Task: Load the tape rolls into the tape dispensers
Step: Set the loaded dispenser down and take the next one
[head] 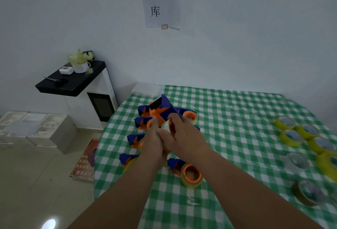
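**Seating a roll in the raised dispenser**

Both hands meet over the left middle of the desk (237,112), which wears a green-and-white checked cloth. The left hand (152,143) wraps the lower body of a blue-and-orange tape dispenser (161,108) held up off the cloth, blade end pointing away. The right hand (182,134) curls its grip round a clear tape roll (166,125) pressed against the dispenser's orange hub; how far the roll sits on the hub is hidden by the fingers.

The step in hand looks like the loading itself: the roll being pushed onto the hub. Next, by my judgement, the roll must go fully home and its free end be drawn toward the blade, which calls for a steady left grip while the right turns or presses.

Round the hands lie several more dispensers (140,121) on the cloth; the nearest one (189,172) already carries a roll. Unused yellow rolls (291,135) wait well apart at the right edge, with a brown roll (308,194) nearer the person.
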